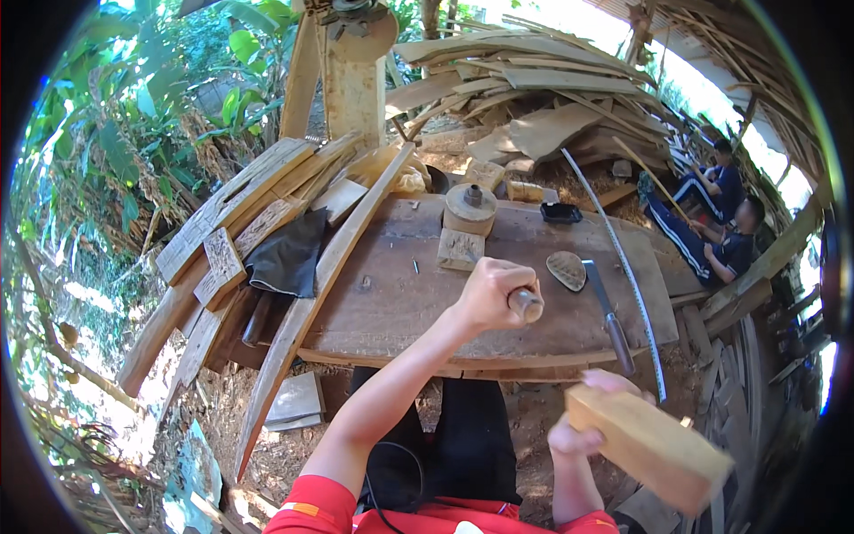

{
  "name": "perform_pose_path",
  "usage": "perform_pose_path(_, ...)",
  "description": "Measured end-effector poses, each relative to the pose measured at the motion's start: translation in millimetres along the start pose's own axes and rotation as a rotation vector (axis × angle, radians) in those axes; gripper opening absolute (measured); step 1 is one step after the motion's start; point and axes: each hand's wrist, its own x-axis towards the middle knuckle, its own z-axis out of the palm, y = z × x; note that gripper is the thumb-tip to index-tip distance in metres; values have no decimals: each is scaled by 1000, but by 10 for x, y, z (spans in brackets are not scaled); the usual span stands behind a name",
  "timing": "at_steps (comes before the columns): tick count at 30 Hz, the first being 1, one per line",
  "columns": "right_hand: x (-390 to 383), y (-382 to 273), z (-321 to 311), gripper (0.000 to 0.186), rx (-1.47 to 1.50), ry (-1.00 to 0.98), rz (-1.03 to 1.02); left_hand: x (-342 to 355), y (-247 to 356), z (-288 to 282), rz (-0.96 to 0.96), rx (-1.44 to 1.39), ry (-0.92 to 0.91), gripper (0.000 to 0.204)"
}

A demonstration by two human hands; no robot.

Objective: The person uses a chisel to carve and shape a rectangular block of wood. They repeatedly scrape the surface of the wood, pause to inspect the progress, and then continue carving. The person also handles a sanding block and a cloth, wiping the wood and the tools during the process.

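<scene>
- A big pile of wood [551, 80] sits past the far side of my table.
- My table [391, 307] is wide and brown, and I should keep my legs clear of its near edge.
- A long plank [307, 325] leans across the table's left side.
- A long knife [612, 322] lies on the right, apart from my left hand, so I'd keep my arm off it.
- My right hand [570, 441] grips a thick wood block [645, 440], off the table's near right corner. My thumb and fingers press on its sides. It looks blurry. I think a firm hold and a flat, straight tap would work best.
- A round wood piece [469, 214] stands just behind the carved block [459, 250], which sits on the table, near my left hand.
- My left hand [495, 292] is curled tight around a wooden handle [527, 306]. Its round end pokes out. I can't tell where its tip rests. I'd hold it steady and keep my knuckles below the end.
</scene>
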Motion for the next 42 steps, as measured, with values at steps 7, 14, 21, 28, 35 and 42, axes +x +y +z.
perform_pose_path(7, -307, -119, -69, 54, -11, -10, 189, -78, 58, -60, 53, 38, 16, 25)
perform_pose_path(14, -704, 43, -107, 46, 47, -117, 207, -134, 15, -38, 90, 81, -13, 19)
perform_pose_path(21, -814, 1, -7, 44, 144, -186, 283, -218, 4, -32, 157, 109, 13, 27)
perform_pose_path(28, -842, -8, 1, 48, 197, -321, 560, -151, -136, -89, 169, 184, -3, 24)
perform_pose_path(35, -1083, 12, -179, 56, 331, -10, 667, 92, 256, -355, 186, 279, 121, 31)
perform_pose_path(42, -332, 134, -188, 38, -98, -259, 556, -309, -22, -1088, -172, 479, -247, 43)
